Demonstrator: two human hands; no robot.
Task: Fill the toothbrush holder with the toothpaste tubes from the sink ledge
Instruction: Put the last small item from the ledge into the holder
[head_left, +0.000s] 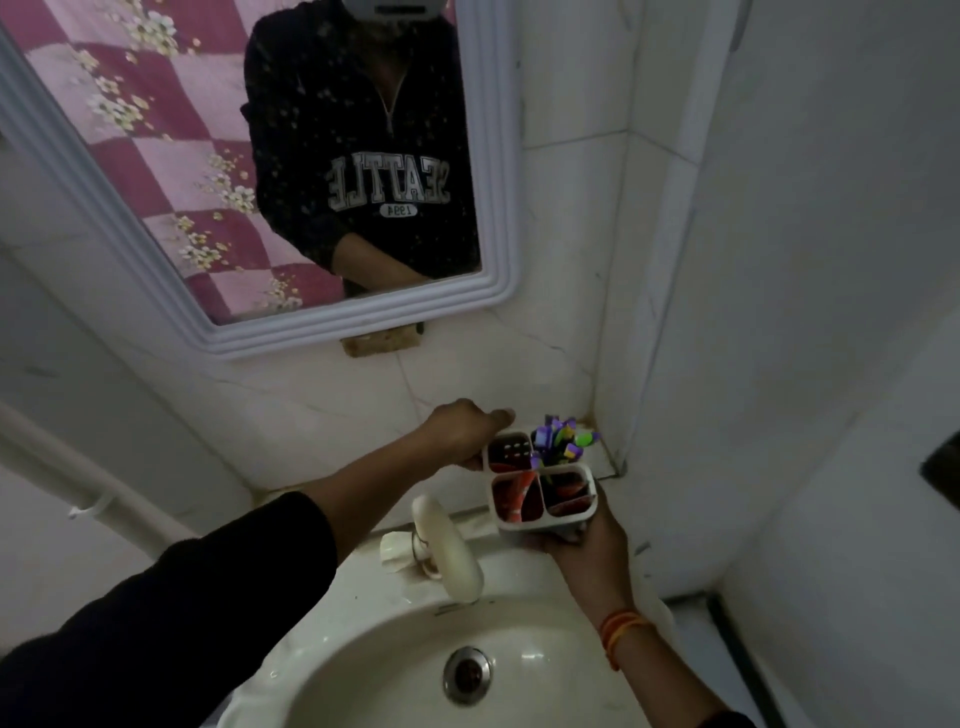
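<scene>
A white toothbrush holder (545, 522) with several compartments hangs above the back right corner of the sink. My right hand (582, 540) grips it from below at its front wall. My left hand (467, 428) holds its rear left rim. Red toothpaste tubes (519, 499) stand in the two front compartments. Purple and green toothbrushes (558, 441) stick up from the rear right compartment. The rear left compartment (508, 449) shows only its slotted bottom.
A cream tap (449, 551) juts over the white basin (363, 670), whose drain (466, 674) sits below. A white-framed mirror (498, 208) hangs on the tiled wall. The tiled corner ledge (608, 465) lies just behind the holder.
</scene>
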